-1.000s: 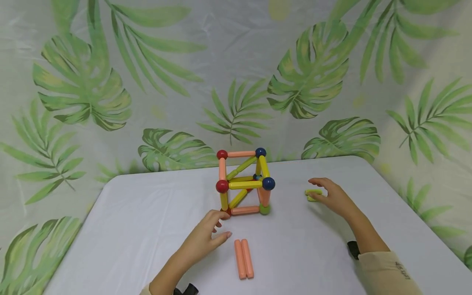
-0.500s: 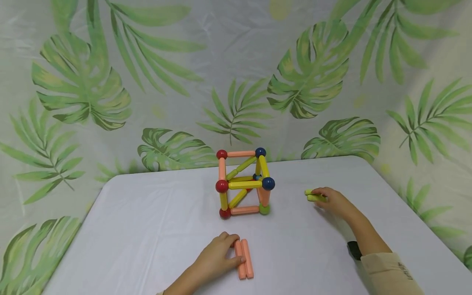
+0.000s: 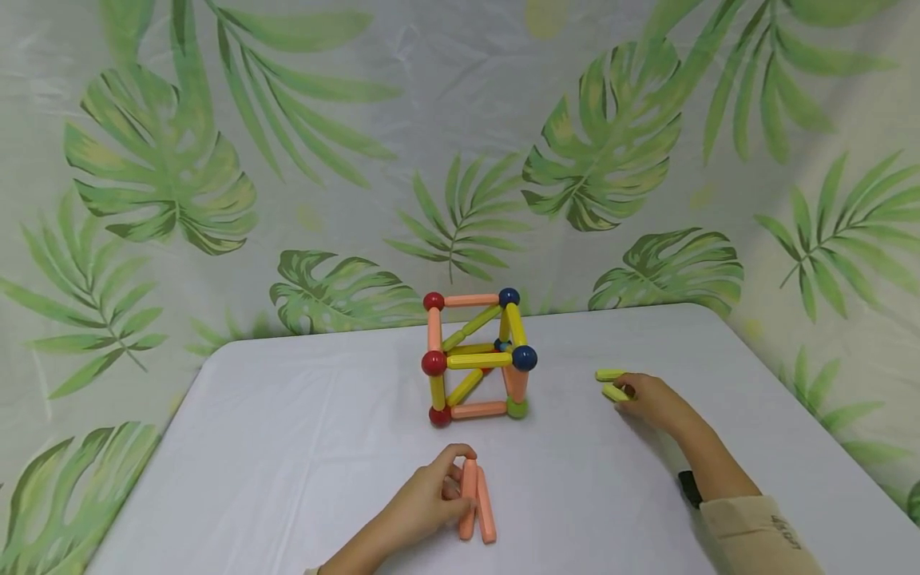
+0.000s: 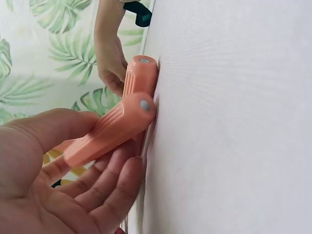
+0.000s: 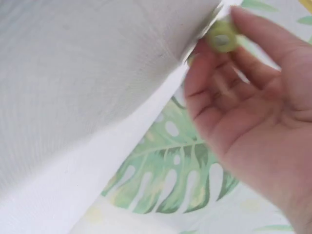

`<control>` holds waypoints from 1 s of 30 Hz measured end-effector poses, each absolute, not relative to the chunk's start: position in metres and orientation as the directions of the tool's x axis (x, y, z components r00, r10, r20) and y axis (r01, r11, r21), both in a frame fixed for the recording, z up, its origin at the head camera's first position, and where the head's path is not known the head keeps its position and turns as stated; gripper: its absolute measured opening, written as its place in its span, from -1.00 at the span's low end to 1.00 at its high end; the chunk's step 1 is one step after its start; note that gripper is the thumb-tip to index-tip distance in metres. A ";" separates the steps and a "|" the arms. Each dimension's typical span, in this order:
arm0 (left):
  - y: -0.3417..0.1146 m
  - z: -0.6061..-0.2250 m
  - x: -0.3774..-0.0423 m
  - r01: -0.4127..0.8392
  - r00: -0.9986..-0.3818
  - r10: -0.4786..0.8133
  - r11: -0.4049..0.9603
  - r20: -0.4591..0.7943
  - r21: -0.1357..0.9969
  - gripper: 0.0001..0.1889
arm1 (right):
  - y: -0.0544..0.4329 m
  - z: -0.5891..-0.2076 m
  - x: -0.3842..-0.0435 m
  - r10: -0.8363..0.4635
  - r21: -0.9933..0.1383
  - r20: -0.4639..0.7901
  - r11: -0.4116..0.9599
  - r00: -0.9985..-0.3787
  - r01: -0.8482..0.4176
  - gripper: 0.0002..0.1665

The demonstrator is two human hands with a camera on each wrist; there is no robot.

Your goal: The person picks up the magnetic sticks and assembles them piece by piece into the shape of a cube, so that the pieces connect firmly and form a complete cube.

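Note:
My left hand (image 3: 424,499) pinches a pink magnetic rod (image 3: 468,489) between thumb and fingers. Its near end, with a silver tip, shows in the left wrist view, tilted. A second pink rod (image 3: 486,511) lies on the table right beside it. Over to the right, my right hand (image 3: 657,405) pinches a short yellow-green rod (image 3: 614,393); its round end (image 5: 223,39) is blurred in the right wrist view. Another short yellow-green rod (image 3: 608,374) lies just behind it, partly covered by the fingers.
Between and beyond the hands stands a cube-shaped frame of yellow and pink rods (image 3: 477,361), joined by red, blue and green balls. Everything is on a white-covered table (image 3: 287,431). A leaf-patterned cloth (image 3: 460,120) hangs behind it.
My left hand has come down from near the frame to the pink rods and turned one away from the other. The right hand has lowered and drawn one yellow-green rod apart.

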State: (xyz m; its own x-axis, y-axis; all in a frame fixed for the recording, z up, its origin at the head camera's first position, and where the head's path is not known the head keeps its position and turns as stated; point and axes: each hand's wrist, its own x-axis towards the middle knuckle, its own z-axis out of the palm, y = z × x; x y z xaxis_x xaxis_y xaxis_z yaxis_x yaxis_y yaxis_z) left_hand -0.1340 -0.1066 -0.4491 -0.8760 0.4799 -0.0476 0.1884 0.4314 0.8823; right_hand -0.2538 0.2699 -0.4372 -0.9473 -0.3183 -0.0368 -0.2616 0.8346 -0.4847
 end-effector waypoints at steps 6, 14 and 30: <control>-0.109 -0.447 -0.137 0.236 -0.891 0.450 0.352 0.057 0.906 -0.50 | 0.249 -0.427 -0.245 -0.304 -0.596 0.049 0.756 -0.952 -0.272 -0.58; -0.111 -0.422 -0.134 0.367 -0.876 0.432 0.310 0.214 0.877 -0.59 | 0.214 -0.414 -0.221 -0.344 -0.671 0.223 0.624 -0.912 -0.399 -0.67; -0.127 -0.433 -0.148 0.416 -0.881 0.375 0.319 0.290 0.851 -0.61 | 0.140 -0.416 -0.209 -0.546 -0.544 0.355 0.539 -0.759 -0.643 -0.70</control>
